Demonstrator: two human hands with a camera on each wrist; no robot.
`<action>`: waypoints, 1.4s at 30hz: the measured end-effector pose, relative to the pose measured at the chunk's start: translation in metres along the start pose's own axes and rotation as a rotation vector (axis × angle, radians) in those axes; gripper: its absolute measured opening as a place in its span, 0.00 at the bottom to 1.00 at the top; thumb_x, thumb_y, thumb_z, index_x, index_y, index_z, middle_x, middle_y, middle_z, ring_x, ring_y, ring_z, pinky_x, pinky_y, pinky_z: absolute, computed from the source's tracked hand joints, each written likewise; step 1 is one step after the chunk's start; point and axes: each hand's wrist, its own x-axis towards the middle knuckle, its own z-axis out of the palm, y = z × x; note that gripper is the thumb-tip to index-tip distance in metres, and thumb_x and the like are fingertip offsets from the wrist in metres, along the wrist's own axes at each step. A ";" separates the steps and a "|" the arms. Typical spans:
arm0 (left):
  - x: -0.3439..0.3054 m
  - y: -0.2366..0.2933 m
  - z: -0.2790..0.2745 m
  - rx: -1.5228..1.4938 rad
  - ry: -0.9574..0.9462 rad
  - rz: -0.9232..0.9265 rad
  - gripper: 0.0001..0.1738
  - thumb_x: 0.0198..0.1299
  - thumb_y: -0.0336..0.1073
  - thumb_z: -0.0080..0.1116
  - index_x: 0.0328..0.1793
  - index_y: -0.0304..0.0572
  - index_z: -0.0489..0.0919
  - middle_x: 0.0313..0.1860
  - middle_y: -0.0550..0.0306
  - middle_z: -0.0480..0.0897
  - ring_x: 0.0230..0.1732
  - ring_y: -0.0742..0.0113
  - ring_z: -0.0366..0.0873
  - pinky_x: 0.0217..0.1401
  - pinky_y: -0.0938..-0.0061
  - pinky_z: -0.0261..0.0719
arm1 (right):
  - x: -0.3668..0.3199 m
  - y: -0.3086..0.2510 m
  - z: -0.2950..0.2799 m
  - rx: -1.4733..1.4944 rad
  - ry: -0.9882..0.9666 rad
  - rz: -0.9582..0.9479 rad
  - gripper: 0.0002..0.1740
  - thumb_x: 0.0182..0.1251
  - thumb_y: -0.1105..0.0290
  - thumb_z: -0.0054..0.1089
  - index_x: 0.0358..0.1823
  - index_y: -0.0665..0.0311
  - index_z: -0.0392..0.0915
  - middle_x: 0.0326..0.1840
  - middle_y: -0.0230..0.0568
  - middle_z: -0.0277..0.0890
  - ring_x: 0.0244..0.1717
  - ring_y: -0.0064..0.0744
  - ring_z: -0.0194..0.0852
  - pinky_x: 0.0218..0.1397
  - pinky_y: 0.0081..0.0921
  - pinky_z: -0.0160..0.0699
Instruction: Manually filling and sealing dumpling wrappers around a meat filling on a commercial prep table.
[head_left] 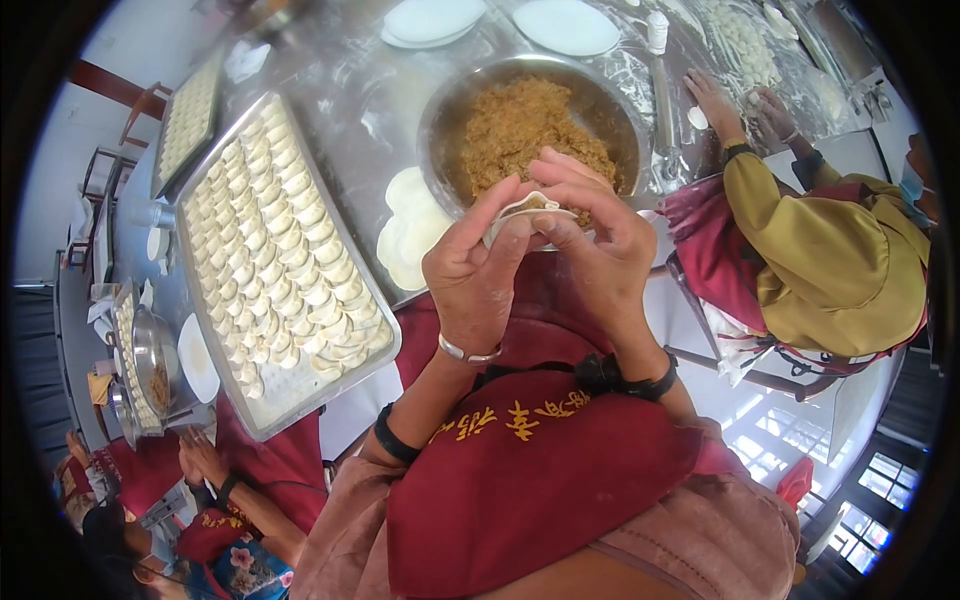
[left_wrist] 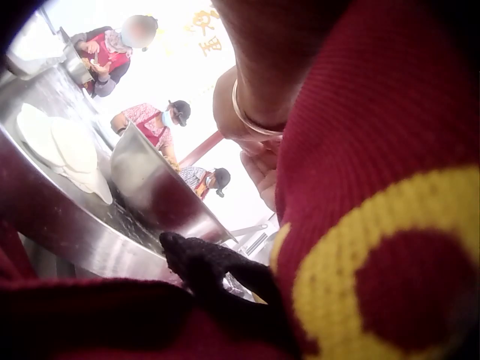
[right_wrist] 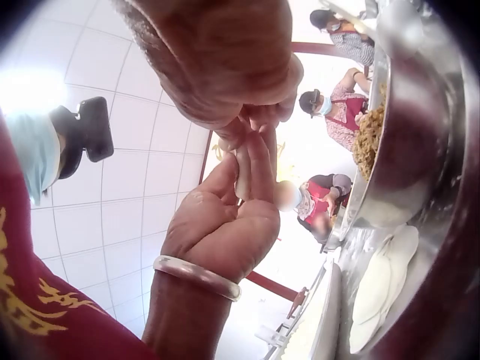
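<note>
Both hands meet over the near edge of a steel bowl point(head_left: 440, 150) of brown minced filling point(head_left: 530, 125). Between them is a dumpling point(head_left: 530, 204), its pale dough folded up into a half-moon. My left hand point(head_left: 478, 275), with a silver bangle at the wrist, pinches one end between thumb and fingers. The other end is pinched by my right hand point(head_left: 605, 238), thumbs almost meeting at the near side. In the right wrist view the left hand point(right_wrist: 225, 232) shows its palm, and the right hand point(right_wrist: 217, 60) covers part of the dough. The left wrist view shows mostly sleeve and apron.
Overlapping round dough wrappers point(head_left: 412, 235) lie left of the bowl. Further left, a metal tray point(head_left: 290, 402) carries rows of finished dumplings, with another tray point(head_left: 190, 125) behind. White plates point(head_left: 567, 27) stand at the back. A person in a mustard top point(head_left: 830, 250) works at the right.
</note>
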 end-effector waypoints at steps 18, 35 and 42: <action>0.001 0.003 -0.012 0.203 -0.157 0.023 0.20 0.70 0.24 0.53 0.66 0.24 0.73 0.59 0.43 0.80 0.56 0.60 0.81 0.59 0.66 0.85 | 0.002 -0.009 -0.012 -0.037 -0.097 0.057 0.17 0.55 0.78 0.68 0.48 0.67 0.85 0.55 0.43 0.83 0.69 0.44 0.72 0.70 0.35 0.69; 0.006 0.019 -0.016 0.570 -0.358 -0.082 0.23 0.67 0.22 0.48 0.68 0.25 0.72 0.56 0.46 0.83 0.54 0.66 0.82 0.58 0.76 0.80 | 0.000 0.002 -0.014 -0.130 -0.195 -0.209 0.07 0.53 0.80 0.65 0.35 0.68 0.83 0.50 0.45 0.85 0.66 0.50 0.75 0.65 0.38 0.73; 0.011 0.016 -0.023 0.694 -0.353 0.034 0.29 0.63 0.20 0.51 0.73 0.28 0.67 0.59 0.45 0.82 0.56 0.69 0.81 0.58 0.76 0.79 | 0.000 -0.002 -0.013 -0.241 -0.229 -0.156 0.13 0.53 0.78 0.67 0.43 0.67 0.85 0.57 0.48 0.81 0.68 0.50 0.72 0.68 0.38 0.71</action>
